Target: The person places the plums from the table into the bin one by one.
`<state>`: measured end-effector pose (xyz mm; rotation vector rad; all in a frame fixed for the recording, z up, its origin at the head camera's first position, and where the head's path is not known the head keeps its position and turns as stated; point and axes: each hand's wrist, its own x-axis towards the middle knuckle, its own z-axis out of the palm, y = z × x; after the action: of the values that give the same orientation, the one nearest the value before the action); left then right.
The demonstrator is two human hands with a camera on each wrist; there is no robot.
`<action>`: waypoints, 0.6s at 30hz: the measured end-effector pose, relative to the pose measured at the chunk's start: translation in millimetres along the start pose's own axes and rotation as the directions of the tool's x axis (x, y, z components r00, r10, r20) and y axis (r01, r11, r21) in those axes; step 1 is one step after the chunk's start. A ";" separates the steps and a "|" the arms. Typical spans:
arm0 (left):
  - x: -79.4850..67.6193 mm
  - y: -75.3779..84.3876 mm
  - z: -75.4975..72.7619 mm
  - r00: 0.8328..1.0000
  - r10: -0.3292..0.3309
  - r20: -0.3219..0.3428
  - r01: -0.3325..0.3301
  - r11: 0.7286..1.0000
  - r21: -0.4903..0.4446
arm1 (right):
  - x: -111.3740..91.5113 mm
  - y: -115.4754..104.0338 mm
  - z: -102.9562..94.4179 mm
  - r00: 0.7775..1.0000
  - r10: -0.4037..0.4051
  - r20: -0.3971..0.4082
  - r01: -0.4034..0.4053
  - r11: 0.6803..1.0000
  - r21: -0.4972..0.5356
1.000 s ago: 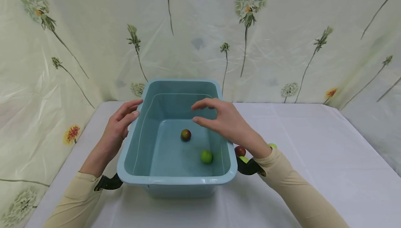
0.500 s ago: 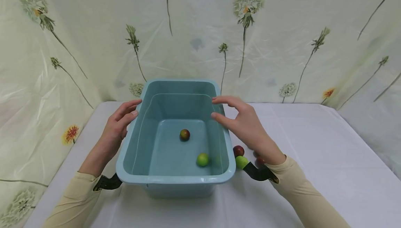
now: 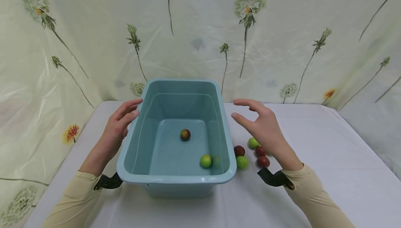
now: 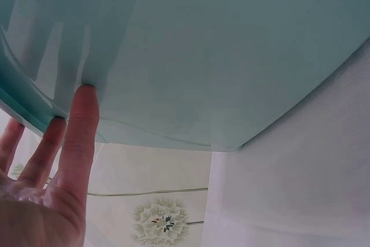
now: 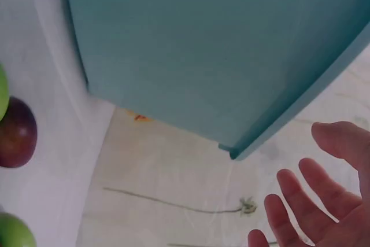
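Your left hand [image 3: 116, 127], fingers loosely spread, touches tub [image 3: 175, 179]: brace lightly. Your right hand [image 3: 265, 126] empty, fingers wide; best lower over red fruit [image 3: 263, 162] on bench [image 3: 338, 158] beside tub, pinch gently.

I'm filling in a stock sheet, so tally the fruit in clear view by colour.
Green fruit: 3 (1 in the basin, 2 on the table)
Red fruit: 3 (all on the table)
Mottled red-green fruit: 1 (in the basin)
Total in clear view: 7; the right hand may hide more.
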<state>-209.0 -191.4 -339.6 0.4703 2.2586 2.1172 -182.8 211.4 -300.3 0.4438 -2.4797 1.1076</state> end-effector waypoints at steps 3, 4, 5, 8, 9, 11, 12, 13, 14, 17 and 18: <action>0.0 0.3 -0.1 1.000 0.001 0.000 -0.001 1.000 0.001 | -3.9 5.2 -5.2 1.000 0.027 -0.012 -0.027 1.000 -0.012; 0.2 0.5 0.0 1.000 0.002 0.000 -0.002 1.000 -0.001 | -5.4 7.3 -7.0 0.999 0.038 -0.016 -0.038 0.999 -0.012; 0.5 0.8 0.1 1.000 0.003 0.001 -0.003 1.000 -0.002 | -6.9 9.3 -8.8 0.999 0.048 -0.019 -0.048 0.999 -0.014; 0.9 1.3 0.0 1.000 0.008 -0.001 -0.008 1.000 -0.006 | -12.1 15.9 -13.7 0.996 0.080 -0.029 -0.081 0.996 -0.024; 1.0 1.3 0.0 1.000 0.009 -0.001 -0.009 1.000 -0.007 | -14.1 18.1 -15.3 0.995 0.091 -0.030 -0.092 0.995 -0.028; 0.9 1.1 0.0 1.000 0.011 -0.002 -0.011 1.000 -0.010 | -18.5 22.9 -18.7 0.993 0.114 -0.032 -0.115 0.993 -0.036; 0.7 1.0 0.0 1.000 0.011 -0.002 -0.011 1.000 -0.012 | -20.9 25.4 -20.5 0.991 0.128 -0.035 -0.129 0.991 -0.041; 0.6 0.8 -0.1 1.000 0.010 -0.002 -0.010 1.000 -0.012 | -23.4 28.0 -22.4 0.989 0.141 -0.039 -0.143 0.989 -0.045; 0.5 0.6 0.0 1.000 0.009 -0.002 -0.009 1.000 -0.013 | -25.9 30.6 -24.3 0.987 0.155 -0.043 -0.157 0.986 -0.046; 0.2 0.5 -0.4 1.000 0.006 0.001 -0.006 1.000 -0.023 | -33.4 38.4 -29.3 0.982 0.180 -0.061 -0.183 0.981 -0.058; 0.2 0.5 -0.5 1.000 0.005 0.003 -0.005 1.000 -0.028 | -35.8 41.0 -30.6 0.980 0.189 -0.067 -0.193 0.979 -0.062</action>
<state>-209.2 -191.9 -339.1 0.4784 2.2259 2.1458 -162.6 265.3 -324.4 0.1510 -2.5385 1.0860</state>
